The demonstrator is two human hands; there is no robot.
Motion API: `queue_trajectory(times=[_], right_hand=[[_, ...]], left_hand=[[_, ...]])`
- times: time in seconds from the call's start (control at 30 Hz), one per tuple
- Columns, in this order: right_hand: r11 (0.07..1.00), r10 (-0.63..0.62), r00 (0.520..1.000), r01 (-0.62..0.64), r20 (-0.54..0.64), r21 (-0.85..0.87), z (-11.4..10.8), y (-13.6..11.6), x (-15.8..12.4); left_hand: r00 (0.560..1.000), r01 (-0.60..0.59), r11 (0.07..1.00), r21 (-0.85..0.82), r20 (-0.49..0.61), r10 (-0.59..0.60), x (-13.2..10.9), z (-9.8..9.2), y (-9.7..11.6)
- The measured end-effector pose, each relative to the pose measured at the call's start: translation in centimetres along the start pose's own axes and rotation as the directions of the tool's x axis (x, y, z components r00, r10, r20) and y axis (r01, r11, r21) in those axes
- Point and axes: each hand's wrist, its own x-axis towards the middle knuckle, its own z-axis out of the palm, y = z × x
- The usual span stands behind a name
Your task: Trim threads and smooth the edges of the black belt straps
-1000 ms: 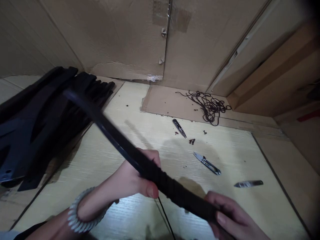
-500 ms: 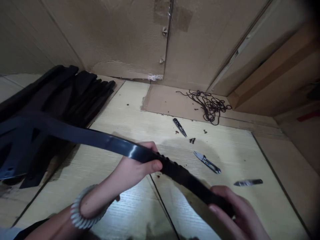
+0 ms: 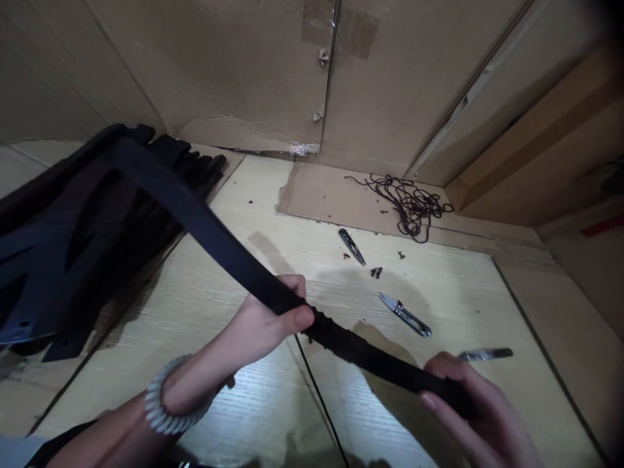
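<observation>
A long, dark, curved strip [image 3: 224, 247] slants across the view, with ridged dark wrapping around its middle [image 3: 336, 335]. My left hand [image 3: 280, 318] grips it just left of the ridges, thumb on top. My right hand [image 3: 472, 400] is closed around its lower right end. From below my left hand a thin dark cord [image 3: 316, 385] runs down to the bottom edge. The strip's far end overlaps a pile of similar dark pieces [image 3: 92, 214], so I cannot tell where it stops.
Two thread snips [image 3: 351, 247] [image 3: 404, 314] and a small blade-like tool [image 3: 487, 354] lie on the pale tabletop [image 3: 234, 390]. Dark scraps [image 3: 376, 273] are scattered nearby. A tangle of dark cord [image 3: 412, 205] lies at the back on cardboard. Cardboard walls [image 3: 244, 71] enclose the table.
The strip's far end has swung upward and turned, and its shiny highlight is gone. My right hand has shifted slightly right and down. My left hand keeps its grip.
</observation>
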Motion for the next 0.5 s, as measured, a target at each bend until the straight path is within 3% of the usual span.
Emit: queue_trajectory(times=[0.03, 0.1, 0.17, 0.2, 0.23, 0.27, 0.3, 0.37, 0.43, 0.5], right_hand=[[1.0, -0.01, 1.0, 0.009, 0.015, 0.011, -0.1, -0.1, 0.1], [0.978, 0.108, 0.967, -0.145, 0.232, 0.15, 0.0, -0.3, 0.1], [0.871, 0.254, 0.823, -0.423, 0.509, 0.25, 0.3, -0.4, -0.1], [0.823, 0.292, 0.765, -0.506, 0.574, 0.256, 0.4, -0.2, -0.3], [0.813, 0.316, 0.756, -0.527, 0.574, 0.247, 0.5, 0.0, -0.5], [0.843, 0.323, 0.8, -0.486, 0.505, 0.23, 0.5, 0.2, -0.6], [0.898, 0.298, 0.874, -0.393, 0.384, 0.198, 0.5, 0.5, -0.7], [0.988, 0.139, 0.977, -0.148, 0.16, 0.05, 0.3, 1.0, -0.5], [0.997, -0.006, 0.997, 0.012, 0.079, -0.077, 0.1, 1.2, -0.2], [0.996, 0.032, 0.983, -0.017, 0.183, -0.082, -0.1, 1.1, 0.0]], left_hand=[[1.0, -0.002, 1.0, 0.023, -0.01, 0.003, 0.0, 0.0, -0.1], [1.0, 0.002, 0.999, 0.045, -0.005, -0.002, -0.1, 0.0, -0.3], [1.0, 0.013, 0.999, 0.033, 0.012, -0.013, -0.1, 0.0, -0.3], [1.0, 0.009, 1.0, 0.026, 0.018, -0.01, -0.1, 0.0, -0.2], [1.0, 0.0, 1.0, 0.024, 0.022, -0.001, -0.1, 0.0, -0.2], [1.0, -0.009, 1.0, 0.028, 0.02, 0.008, 0.0, 0.0, -0.2], [1.0, -0.017, 0.999, 0.04, 0.01, 0.016, 0.1, 0.0, -0.1], [1.0, -0.027, 0.996, 0.09, -0.006, 0.027, 0.3, 0.0, -0.1], [0.999, -0.03, 0.991, 0.128, 0.016, 0.028, 0.4, 0.0, -0.2], [0.997, -0.032, 0.993, 0.116, 0.077, 0.023, 0.2, 0.0, -0.1]])
